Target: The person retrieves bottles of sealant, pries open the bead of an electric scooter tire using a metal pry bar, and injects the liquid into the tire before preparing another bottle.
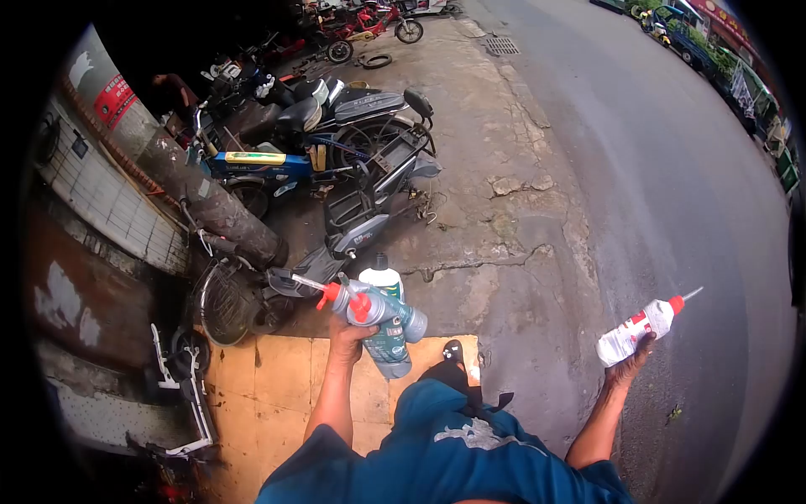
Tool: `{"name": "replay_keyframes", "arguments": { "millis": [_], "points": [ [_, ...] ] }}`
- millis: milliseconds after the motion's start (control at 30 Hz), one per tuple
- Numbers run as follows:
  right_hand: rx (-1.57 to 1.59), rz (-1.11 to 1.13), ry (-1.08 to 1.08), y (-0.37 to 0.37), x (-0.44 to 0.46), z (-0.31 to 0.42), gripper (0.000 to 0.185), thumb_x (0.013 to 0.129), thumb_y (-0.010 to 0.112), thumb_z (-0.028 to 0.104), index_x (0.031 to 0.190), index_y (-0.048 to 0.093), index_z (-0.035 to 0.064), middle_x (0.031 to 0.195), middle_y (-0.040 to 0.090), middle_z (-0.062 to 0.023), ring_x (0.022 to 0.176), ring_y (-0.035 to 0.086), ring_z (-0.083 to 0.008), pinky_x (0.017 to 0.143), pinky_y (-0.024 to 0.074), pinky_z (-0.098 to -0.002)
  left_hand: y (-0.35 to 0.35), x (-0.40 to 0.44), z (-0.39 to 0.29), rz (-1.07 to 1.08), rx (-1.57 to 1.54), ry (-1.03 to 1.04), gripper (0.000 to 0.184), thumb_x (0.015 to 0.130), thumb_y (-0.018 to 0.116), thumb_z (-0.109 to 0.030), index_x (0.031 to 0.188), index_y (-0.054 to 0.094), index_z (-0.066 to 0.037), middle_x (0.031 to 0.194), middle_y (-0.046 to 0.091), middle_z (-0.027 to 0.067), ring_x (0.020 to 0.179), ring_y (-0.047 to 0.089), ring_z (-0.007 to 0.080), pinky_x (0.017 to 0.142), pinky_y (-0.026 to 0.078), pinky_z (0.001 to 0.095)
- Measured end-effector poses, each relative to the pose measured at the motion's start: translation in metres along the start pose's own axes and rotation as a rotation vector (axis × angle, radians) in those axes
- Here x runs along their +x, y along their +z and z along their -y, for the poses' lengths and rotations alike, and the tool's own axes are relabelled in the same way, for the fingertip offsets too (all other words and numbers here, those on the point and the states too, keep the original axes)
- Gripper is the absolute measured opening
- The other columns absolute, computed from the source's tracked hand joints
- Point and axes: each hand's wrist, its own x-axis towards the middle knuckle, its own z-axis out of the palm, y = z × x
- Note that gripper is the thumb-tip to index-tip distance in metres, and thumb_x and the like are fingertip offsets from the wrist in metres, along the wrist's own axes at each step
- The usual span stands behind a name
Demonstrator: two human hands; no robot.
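Observation:
My left hand is closed around a bunch of bottles in front of my chest. Among them are a grey-green squeeze bottle and a second one, crossing each other, both with red nozzle caps. A white bottle with a black cap and green label stands upright behind them; whether my fingers touch it is hidden. Out to the right, my right hand grips a white squeeze bottle with red print, tilted so its red cap and long clear nozzle point up and right.
Parked electric bikes and a blue-framed one line the left side, beside a pillar. A bicycle basket and white metal frame are nearer. A road runs along the right. A person is in the dark shop.

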Motion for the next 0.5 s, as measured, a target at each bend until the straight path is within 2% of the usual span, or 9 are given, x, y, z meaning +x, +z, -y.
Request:
{"name": "replay_keyframes", "arguments": {
  "millis": [100,133,167,233,300,433,500],
  "points": [
    [0.214,0.123,0.028,0.029,0.052,-0.014,0.078,0.080,0.078,0.055,0.132,0.050,0.0045,0.115,0.066,-0.0151,0.095,0.071,-0.0322,0.073,0.0645,-0.0480,0.045,0.114,0.008,0.081,-0.016,-0.066,0.078,0.055,0.072,-0.001,0.131,0.055,-0.001,0.118,0.066,0.0083,0.111,0.063,0.0233,0.103,0.047,0.0368],
    [0.248,0.078,0.073,0.020,0.072,-0.020,0.085,0.077,0.080,0.054,0.138,0.046,0.0068,0.122,0.063,-0.0184,0.097,0.070,-0.0354,0.073,0.0647,-0.0506,0.063,0.151,0.011,0.102,-0.021,-0.077,0.077,0.056,0.073,-0.001,0.131,0.056,-0.001,0.117,0.066,0.0080,0.111,0.063,0.0228,0.103,0.046,0.0365],
    [0.286,0.133,0.083,0.018,0.089,-0.027,0.083,0.080,0.079,0.051,0.140,0.044,0.0072,0.126,0.062,-0.0201,0.100,0.069,-0.0359,0.079,0.0636,-0.0527,0.081,0.187,0.014,0.126,-0.019,-0.078,0.075,0.057,0.074,-0.002,0.131,0.056,-0.001,0.117,0.066,0.0078,0.111,0.063,0.0223,0.103,0.046,0.0362],
    [0.305,0.120,0.091,0.030,0.119,-0.037,0.080,0.083,0.077,0.049,0.141,0.044,0.0046,0.124,0.063,-0.0199,0.109,0.066,-0.0374,0.085,0.0614,-0.0505,0.119,0.256,0.019,0.200,-0.029,-0.066,0.074,0.058,0.075,-0.003,0.130,0.057,-0.001,0.118,0.066,0.0070,0.111,0.063,0.0213,0.103,0.046,0.0357],
    [0.225,0.095,0.093,0.023,0.168,-0.056,0.075,0.085,0.076,0.047,0.137,0.047,0.0023,0.119,0.065,-0.0170,0.102,0.068,-0.0338,0.088,0.0596,-0.0485,0.156,0.329,0.030,0.224,-0.015,-0.021,0.073,0.059,0.077,-0.005,0.129,0.058,-0.002,0.117,0.066,0.0052,0.110,0.063,0.0203,0.102,0.045,0.0353],
    [-0.121,-0.097,0.116,0.009,0.291,-0.112,0.061,0.088,0.076,0.043,0.128,0.054,0.0034,0.111,0.067,-0.0100,0.092,0.068,-0.0232,0.079,0.0585,-0.0376,0.206,0.457,0.068,0.211,0.016,0.017,0.072,0.056,0.076,-0.003,0.126,0.059,-0.002,0.114,0.067,0.0053,0.107,0.063,0.0200,0.101,0.046,0.0348],
    [-0.364,-0.137,-0.058,0.047,0.379,-0.156,0.055,0.088,0.076,0.042,0.123,0.057,0.0040,0.104,0.066,-0.0059,0.085,0.066,-0.0180,0.074,0.0555,-0.0335,0.231,0.513,0.076,0.186,-0.021,0.068,0.073,0.055,0.075,0.000,0.125,0.059,-0.001,0.113,0.067,0.0057,0.107,0.063,0.0205,0.100,0.047,0.0352]
  ]
}}
